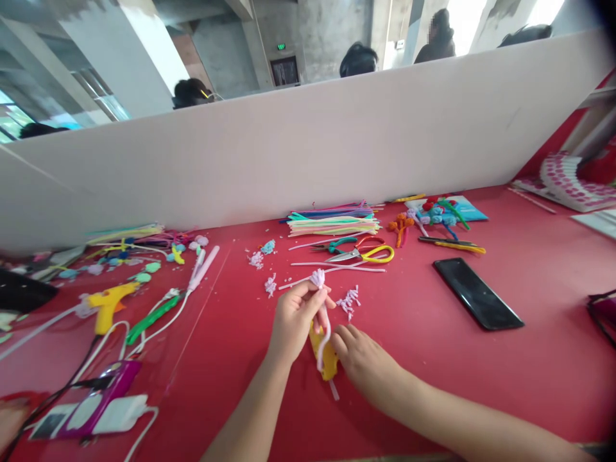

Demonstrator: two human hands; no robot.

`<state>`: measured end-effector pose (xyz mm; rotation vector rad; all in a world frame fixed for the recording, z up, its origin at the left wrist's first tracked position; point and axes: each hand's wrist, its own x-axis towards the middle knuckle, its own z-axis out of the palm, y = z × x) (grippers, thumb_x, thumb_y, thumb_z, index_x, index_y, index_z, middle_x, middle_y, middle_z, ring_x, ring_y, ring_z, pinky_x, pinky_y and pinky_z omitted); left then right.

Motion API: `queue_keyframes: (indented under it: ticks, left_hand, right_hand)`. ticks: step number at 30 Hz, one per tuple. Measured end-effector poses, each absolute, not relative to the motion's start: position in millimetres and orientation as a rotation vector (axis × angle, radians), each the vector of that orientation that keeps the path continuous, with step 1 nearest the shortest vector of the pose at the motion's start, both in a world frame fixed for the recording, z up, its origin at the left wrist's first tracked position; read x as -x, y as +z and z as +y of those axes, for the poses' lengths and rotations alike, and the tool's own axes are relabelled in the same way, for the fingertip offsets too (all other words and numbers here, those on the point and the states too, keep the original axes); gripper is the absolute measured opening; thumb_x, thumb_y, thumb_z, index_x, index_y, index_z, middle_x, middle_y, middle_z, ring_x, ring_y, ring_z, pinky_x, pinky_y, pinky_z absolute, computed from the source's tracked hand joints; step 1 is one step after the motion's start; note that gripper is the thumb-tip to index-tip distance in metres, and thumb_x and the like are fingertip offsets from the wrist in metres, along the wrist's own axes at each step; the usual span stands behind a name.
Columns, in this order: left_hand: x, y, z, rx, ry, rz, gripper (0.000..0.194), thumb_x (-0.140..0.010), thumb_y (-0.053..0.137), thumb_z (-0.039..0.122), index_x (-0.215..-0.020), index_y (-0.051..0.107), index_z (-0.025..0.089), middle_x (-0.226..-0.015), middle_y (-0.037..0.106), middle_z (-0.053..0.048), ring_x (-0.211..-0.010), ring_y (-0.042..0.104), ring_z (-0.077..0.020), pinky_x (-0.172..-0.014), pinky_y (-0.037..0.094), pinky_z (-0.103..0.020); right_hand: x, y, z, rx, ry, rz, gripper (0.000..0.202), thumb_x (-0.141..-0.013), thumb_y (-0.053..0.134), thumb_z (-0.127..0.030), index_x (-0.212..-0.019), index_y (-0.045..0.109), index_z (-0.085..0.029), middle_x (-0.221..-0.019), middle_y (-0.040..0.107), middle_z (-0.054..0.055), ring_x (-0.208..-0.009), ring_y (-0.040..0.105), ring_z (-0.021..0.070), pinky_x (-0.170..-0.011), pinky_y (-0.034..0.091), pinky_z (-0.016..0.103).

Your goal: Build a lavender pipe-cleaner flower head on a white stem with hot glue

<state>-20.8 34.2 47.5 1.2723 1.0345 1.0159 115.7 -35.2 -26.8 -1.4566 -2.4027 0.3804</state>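
Note:
My left hand (296, 314) is closed on a pale pink pipe-cleaner flower (318, 278), its fluffy head showing above the fingertips and its stem curving down below. Under that stem a yellow glue gun (329, 360) lies on the red table, with a clear glue stick poking out of its near end. My right hand (360, 359) is beside the glue gun, fingers curled; what its fingertips hold, if anything, is hidden. Small cut pink pieces (349, 301) are scattered just beyond my hands.
Scissors with yellow handles (378, 254), pliers (337, 244) and a bundle of pipe cleaners (334, 221) lie toward the white partition (289, 154). A black phone (476, 294) is at the right. Another yellow glue gun (108, 305), cables and a purple power strip (108, 398) are at the left.

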Motion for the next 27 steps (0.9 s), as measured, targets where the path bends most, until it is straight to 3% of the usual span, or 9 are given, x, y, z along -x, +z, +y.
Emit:
queue_keyframes:
  ticks: [3,6,8,10,12,17,21,27]
  left_hand:
    - [25.2,51.4,38.7,-1.186,1.029,1.009,0.022,-0.082,0.062,0.034,-0.088,0.066,0.014,-0.065,0.066,-0.002,-0.043,0.054,-0.0088,-0.038,0.039,-0.018]
    - [35.1,52.4,44.6,-1.123,1.054,1.019,0.023,-0.081,0.062,0.034,-0.088,0.066,0.013,-0.063,0.066,-0.002,-0.040,0.052,-0.0075,-0.036,0.035,-0.017]
    - [41.7,50.5,48.2,-1.105,1.080,1.040,0.022,-0.081,0.062,0.033,-0.087,0.066,0.013,-0.060,0.066,-0.001,-0.036,0.047,-0.0048,-0.034,0.029,-0.016]
    - [44.8,45.4,51.0,-1.090,1.088,1.057,0.021,-0.082,0.061,0.034,-0.085,0.066,0.014,-0.055,0.063,0.001,-0.034,0.041,-0.0027,-0.034,0.024,-0.015]
    - [43.1,36.7,52.5,-1.079,1.066,1.067,0.021,-0.082,0.060,0.034,-0.083,0.065,0.014,-0.052,0.060,0.003,-0.034,0.038,-0.0022,-0.035,0.024,-0.015]
    - [28.2,7.8,52.4,-1.072,0.963,1.102,0.022,-0.081,0.059,0.037,-0.082,0.063,0.016,-0.048,0.056,0.005,-0.033,0.038,-0.0043,-0.036,0.025,-0.016]
    - [21.7,-4.7,51.1,-1.091,0.911,1.135,0.024,-0.079,0.060,0.040,-0.074,0.058,0.017,-0.049,0.058,0.005,-0.035,0.042,-0.0064,-0.037,0.029,-0.018]
    - [19.3,-4.9,48.7,-1.090,0.894,1.146,0.028,-0.080,0.059,0.042,-0.068,0.053,0.018,-0.051,0.059,0.004,-0.035,0.044,-0.0063,-0.037,0.030,-0.018]
  right_hand:
    - [-127.9,-24.0,-29.1,1.425,0.427,-2.319,0.036,-0.065,0.049,0.001,-0.095,0.056,-0.017,-0.092,0.060,0.007,-0.084,0.056,0.0227,-0.075,0.049,0.034]
    - [-152.8,-15.2,-20.8,1.451,0.455,-2.151,0.054,-0.059,0.050,0.001,-0.111,0.051,-0.015,-0.104,0.057,0.010,-0.095,0.055,0.0243,-0.083,0.047,0.036]
    - [-170.1,-5.5,-13.2,1.483,0.479,-2.015,0.049,-0.064,0.051,-0.002,-0.112,0.050,-0.016,-0.104,0.056,0.010,-0.089,0.057,0.0211,-0.078,0.048,0.033]
    - [-182.0,5.7,-5.8,1.516,0.489,-1.884,0.021,-0.077,0.052,-0.015,-0.098,0.052,-0.018,-0.092,0.057,0.008,-0.076,0.056,0.0184,-0.068,0.048,0.031]
    - [-185.6,15.0,-0.7,1.517,0.541,-1.737,0.012,-0.085,0.053,-0.028,-0.094,0.053,-0.020,-0.092,0.059,0.007,-0.077,0.058,0.0186,-0.068,0.048,0.031]
    - [-168.3,10.7,-0.6,1.355,0.856,-1.550,0.022,-0.086,0.055,-0.041,-0.096,0.058,-0.022,-0.084,0.064,0.005,-0.072,0.060,0.0190,-0.068,0.050,0.033]
    - [-161.3,-5.6,-3.9,1.299,0.850,-1.646,0.022,-0.082,0.059,-0.042,-0.088,0.062,-0.022,-0.088,0.065,0.007,-0.082,0.060,0.0225,-0.078,0.049,0.037]
    - [-167.5,-12.5,-6.2,1.337,0.796,-1.771,0.023,-0.083,0.057,-0.042,-0.075,0.061,-0.021,-0.072,0.058,0.006,-0.067,0.053,0.0196,-0.067,0.045,0.035]
